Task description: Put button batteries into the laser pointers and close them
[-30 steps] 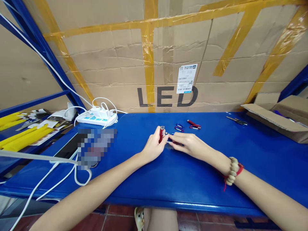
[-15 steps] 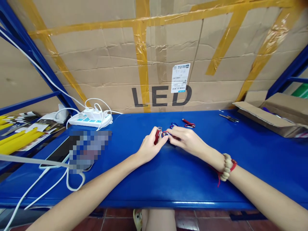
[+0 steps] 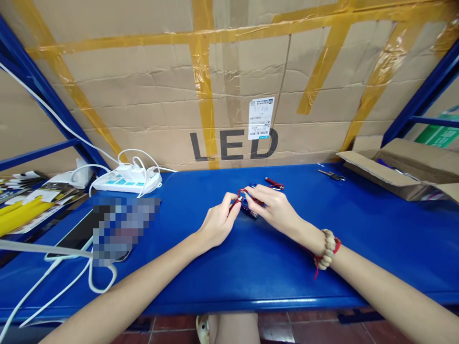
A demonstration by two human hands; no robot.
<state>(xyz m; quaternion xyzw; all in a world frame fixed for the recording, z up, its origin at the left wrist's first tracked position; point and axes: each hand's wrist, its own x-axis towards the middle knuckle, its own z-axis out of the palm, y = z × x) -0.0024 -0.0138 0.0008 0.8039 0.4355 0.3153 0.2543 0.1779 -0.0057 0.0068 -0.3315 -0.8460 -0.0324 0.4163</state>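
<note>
Over the blue table [image 3: 287, 258], my left hand [image 3: 219, 220] pinches a red carabiner [image 3: 242, 192], whose curved end shows between my hands. My right hand [image 3: 274, 205] is closed at the other side of this carabiner, its fingertips close to those of my left hand. A small dark blue piece with a metal end [image 3: 250, 211] hangs just below the fingertips. Behind my right hand lie a red stick-shaped piece with a carabiner [image 3: 274, 183] and part of a blue carabiner [image 3: 253, 185], mostly hidden by the fingers.
Keys [image 3: 332, 175] lie at the back right, beside an open cardboard box [image 3: 390, 179]. A white power strip [image 3: 125, 181] with cables stands at the back left. Nearer are a phone [image 3: 75, 231] and a blurred-out item. A large carton [image 3: 161, 105] backs the table.
The red piece in my left hand has turned and is now mostly hidden. A dark blue piece now shows below my fingers. The view has shifted slightly.
</note>
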